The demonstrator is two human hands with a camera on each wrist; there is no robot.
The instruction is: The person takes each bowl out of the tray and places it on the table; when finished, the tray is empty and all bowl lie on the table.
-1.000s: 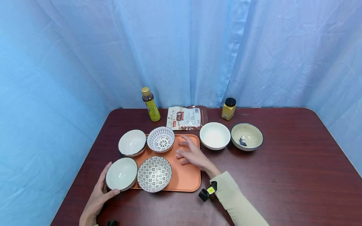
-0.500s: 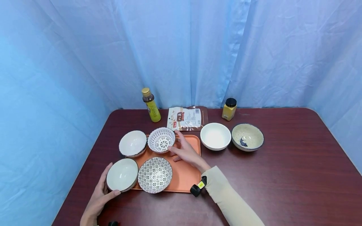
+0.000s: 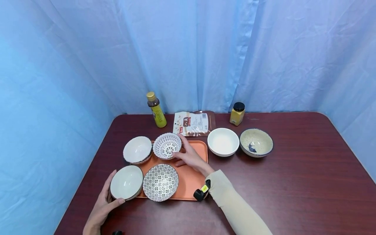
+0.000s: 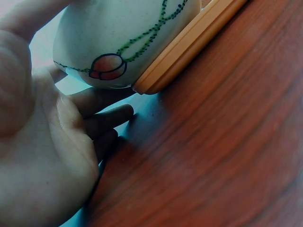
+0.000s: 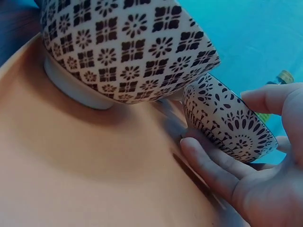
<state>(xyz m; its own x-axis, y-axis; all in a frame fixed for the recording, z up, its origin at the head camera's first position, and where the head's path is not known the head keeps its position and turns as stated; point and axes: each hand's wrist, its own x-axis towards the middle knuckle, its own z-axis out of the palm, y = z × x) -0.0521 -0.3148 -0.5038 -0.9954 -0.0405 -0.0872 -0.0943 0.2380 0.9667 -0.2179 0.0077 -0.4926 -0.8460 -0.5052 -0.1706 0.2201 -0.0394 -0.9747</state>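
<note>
My left hand [image 3: 101, 205] holds a pale-lined bowl [image 3: 126, 182] at the front left of an orange tray [image 3: 192, 182], thumb at its near side and fingers along its left. In the left wrist view that bowl's outside [image 4: 118, 42] shows a red flower and green dotted vines, and it overhangs the tray edge. My right hand [image 3: 191, 157] grips the right side of a small bowl [image 3: 166, 146] with a dark petal pattern at the tray's back. In the right wrist view thumb and fingers lie around the small bowl's wall [image 5: 232, 120].
A checker-and-flower bowl [image 3: 160, 182] stands at the tray's front, a white dark-rimmed bowl [image 3: 137, 149] at its back left. Right of the tray are a white bowl [image 3: 223, 142] and a speckled fish bowl [image 3: 256, 142]. Behind stand a bottle [image 3: 158, 114], a pouch [image 3: 194, 123] and a jar [image 3: 237, 114].
My right hand has moved left from above the tray to the small petal-patterned bowl and taken hold of its side. The left hand and its bowl stay put.
</note>
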